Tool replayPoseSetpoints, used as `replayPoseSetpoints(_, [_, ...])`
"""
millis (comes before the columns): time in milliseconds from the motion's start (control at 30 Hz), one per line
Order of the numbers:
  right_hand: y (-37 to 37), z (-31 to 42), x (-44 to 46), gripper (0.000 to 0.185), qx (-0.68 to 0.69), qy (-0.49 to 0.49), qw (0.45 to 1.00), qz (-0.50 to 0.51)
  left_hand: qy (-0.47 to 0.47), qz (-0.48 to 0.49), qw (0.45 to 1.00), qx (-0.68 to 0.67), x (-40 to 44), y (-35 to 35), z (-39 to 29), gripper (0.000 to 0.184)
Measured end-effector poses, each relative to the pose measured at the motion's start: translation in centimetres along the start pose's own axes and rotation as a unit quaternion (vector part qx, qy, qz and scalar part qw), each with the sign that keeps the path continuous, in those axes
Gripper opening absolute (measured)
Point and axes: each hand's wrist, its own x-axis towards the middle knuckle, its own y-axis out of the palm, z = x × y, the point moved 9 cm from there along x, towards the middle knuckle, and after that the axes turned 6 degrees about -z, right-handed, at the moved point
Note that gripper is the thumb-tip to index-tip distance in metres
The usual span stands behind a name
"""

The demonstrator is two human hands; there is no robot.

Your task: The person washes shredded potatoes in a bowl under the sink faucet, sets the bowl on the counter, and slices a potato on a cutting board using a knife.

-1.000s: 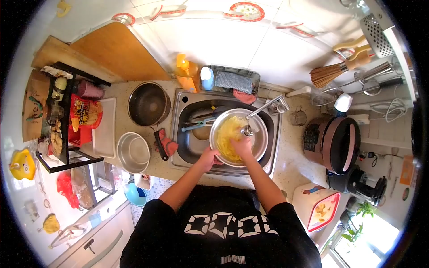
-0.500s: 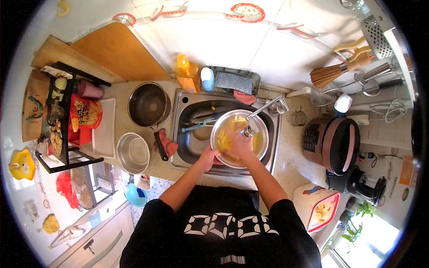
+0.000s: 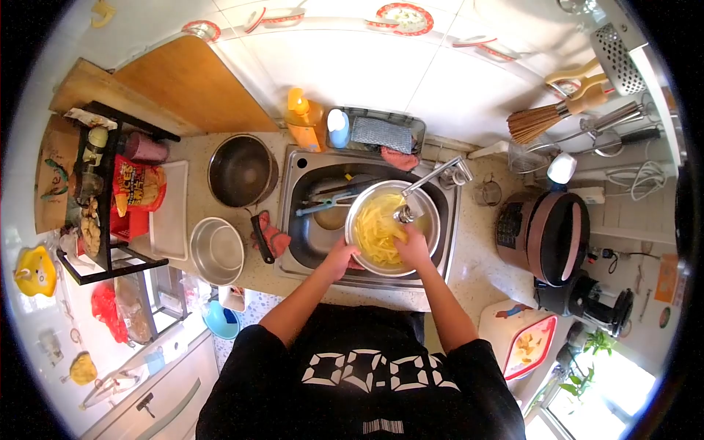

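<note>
A round metal bowl [image 3: 433, 233] sits over the right part of the steel sink [image 3: 290, 220], below the faucet [image 3: 433, 180]. Pale yellow potato strips [image 3: 378, 229] in water fill much of it. My left hand [image 3: 342, 260] grips the bowl's near-left rim, thumb on top. Inside the near-right side, my right hand [image 3: 413, 248] has its fingers curled down around some strips; the fingertips are hidden among them. The faucet's spout end hangs above the bowl. A blue-handled tool [image 3: 323, 207] lies in the sink to the left.
Left of the sink stand a dark pan [image 3: 243, 172] and a metal pot [image 3: 217, 251], with a red cloth [image 3: 274, 236] nearby. A soap bottle [image 3: 304, 121] stands behind. A rice cooker [image 3: 544, 235] occupies the right counter. A black rack [image 3: 110, 213] is far left.
My right hand has moved from the middle of the bowl toward its near-right side, uncovering the strips. My left hand stays on the rim.
</note>
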Motion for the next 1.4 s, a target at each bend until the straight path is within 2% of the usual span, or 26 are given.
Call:
replayPoseSetpoints(67, [-0.4,1.8,-0.6,0.063,-0.189,-0.144,0.969,-0.069,0.004,0.006,1.000,-0.004,-0.2,-0.1,-0.3,0.064])
replayPoseSetpoints(167, [-0.1,2.0,0.1,0.067,-0.193,-0.106,0.975,-0.008,0.012,0.003,1.000,-0.003,-0.9,0.2,-0.9,0.064])
replayPoseSetpoints(267, [1.4,3.7,0.7,0.069,-0.292,-0.149,0.945,-0.004,-0.001,0.001,1.000,-0.007,-0.7,0.6,-0.6,0.064])
replayPoseSetpoints(333, [3.1,5.0,0.9,0.073,-0.330,-0.136,0.933,0.041,-0.007,0.007,1.000,-0.011,-0.1,0.7,0.2,0.064])
replayPoseSetpoints(433, [4.7,6.3,1.0,0.074,-0.295,-0.119,0.946,0.066,-0.004,0.019,1.000,-0.018,0.5,0.9,0.8,0.067])
replayPoseSetpoints(500, [5.5,6.4,1.3,0.068,-0.259,-0.148,0.953,0.056,-0.006,0.012,0.999,-0.029,0.5,0.9,0.9,0.068])
replayPoseSetpoints(567, [6.8,5.6,1.5,0.056,-0.240,-0.214,0.946,0.037,-0.001,0.009,0.999,-0.033,0.7,0.7,1.2,0.069])
replayPoseSetpoints(667, [5.6,6.1,0.1,0.040,-0.241,-0.239,0.939,0.048,0.005,0.002,0.999,-0.038,0.6,0.3,1.3,0.066])
replayPoseSetpoints(767, [2.3,6.6,-1.9,0.035,-0.204,-0.309,0.928,-0.039,0.004,0.002,0.999,-0.038,0.2,0.1,0.9,0.065])
replayPoseSetpoints(867, [1.3,4.0,-1.8,0.031,-0.163,-0.269,0.947,-0.059,0.000,-0.002,0.999,-0.039,-0.4,0.3,0.1,0.066])
replayPoseSetpoints(967, [-0.7,3.4,-1.4,0.034,-0.152,-0.179,0.970,-0.059,0.002,-0.003,0.999,-0.041,-0.5,0.3,-0.4,0.066])
replayPoseSetpoints(1067, [-0.1,2.2,-0.7,0.048,-0.203,-0.170,0.959,-0.104,0.005,0.010,1.000,-0.027,-0.4,0.0,-0.5,0.069])
replayPoseSetpoints(1133, [1.6,2.6,0.0,0.058,-0.342,-0.144,0.928,-0.036,0.005,0.017,1.000,-0.019,-0.2,0.0,-0.4,0.070])
replayPoseSetpoints(1200, [2.8,3.7,0.4,0.065,-0.394,-0.126,0.910,0.012,0.003,0.019,1.000,-0.020,0.0,0.0,-0.3,0.069])
replayPoseSetpoints(1267, [3.2,5.5,0.4,0.069,-0.365,-0.119,0.923,0.039,-0.005,0.015,1.000,-0.016,-0.1,-0.1,-0.1,0.069])
replayPoseSetpoints(1400, [5.2,3.0,2.2,0.064,-0.221,-0.141,0.965,0.031,0.003,0.001,1.000,-0.026,-0.1,-0.4,0.2,0.070])
